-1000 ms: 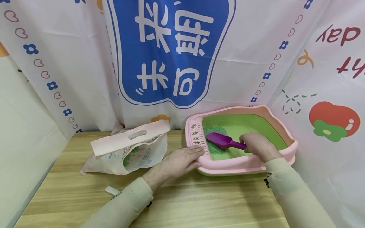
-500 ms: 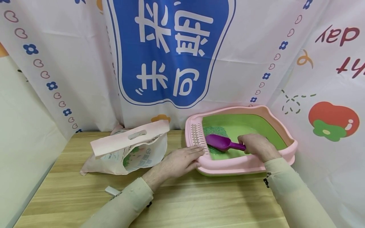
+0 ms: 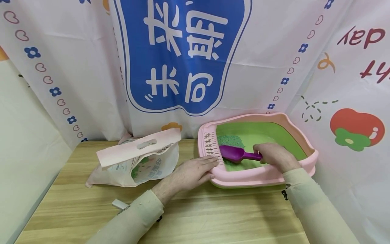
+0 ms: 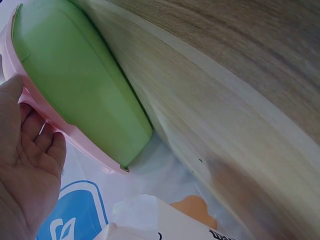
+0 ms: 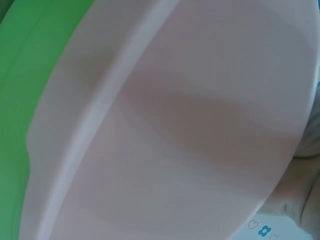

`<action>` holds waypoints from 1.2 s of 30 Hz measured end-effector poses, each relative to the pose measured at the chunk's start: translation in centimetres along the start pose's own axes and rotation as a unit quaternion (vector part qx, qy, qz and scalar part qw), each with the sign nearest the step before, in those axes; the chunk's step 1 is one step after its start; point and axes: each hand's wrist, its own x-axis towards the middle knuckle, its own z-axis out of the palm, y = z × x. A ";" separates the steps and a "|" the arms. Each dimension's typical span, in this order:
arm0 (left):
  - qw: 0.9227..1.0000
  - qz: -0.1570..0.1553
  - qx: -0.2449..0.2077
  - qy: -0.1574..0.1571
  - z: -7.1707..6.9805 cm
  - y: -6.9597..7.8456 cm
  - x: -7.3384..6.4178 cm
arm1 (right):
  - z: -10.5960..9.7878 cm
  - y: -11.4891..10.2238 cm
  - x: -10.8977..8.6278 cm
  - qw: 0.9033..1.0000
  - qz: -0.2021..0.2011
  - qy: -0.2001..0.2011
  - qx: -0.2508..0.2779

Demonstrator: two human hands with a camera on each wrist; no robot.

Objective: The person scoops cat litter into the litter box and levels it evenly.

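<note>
My right hand [image 3: 275, 156] grips the handle of a purple scoop [image 3: 233, 153] inside a pink-rimmed green litter box [image 3: 256, 176]. The scoop's blade lies low against green granular litter [image 3: 230, 140], beside the slotted pink grate [image 3: 210, 139] at the box's left end. My left hand [image 3: 193, 173] rests with extended fingers on the rim and grate at the near left corner. Seen from below in the left wrist view, the left hand [image 4: 32, 160] has its thumb against the pink rim [image 4: 45, 107]. In the right wrist view, the box's pink wall [image 5: 190, 125] hides the scoop and most of the right hand.
An opened pale bag [image 3: 158, 166] with a pink handle strip [image 3: 138, 147] and green contents stands at the left of the wooden table [image 3: 213, 217]. Printed cloth [image 3: 262, 61] hangs behind and right of the box. A small pale block [image 3: 120, 204] sits by the left sleeve.
The scoop and right hand have shifted slightly left, with the blade edging nearer to me and more litter showing behind it. The left hand, box and bag have stayed put.
</note>
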 end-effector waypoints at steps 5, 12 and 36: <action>1.000 0.001 -0.003 0.004 0.0 0.0 -0.1 | -0.6 0.5 0.0 0.998 -0.010 0.018 -0.055; 1.000 -0.002 -0.005 0.001 -0.1 0.1 -0.2 | -0.7 0.6 0.5 0.996 -0.009 0.020 -0.092; 1.000 0.006 -0.001 0.006 0.0 0.0 -0.1 | -0.7 0.5 1.1 0.992 0.006 0.052 -0.118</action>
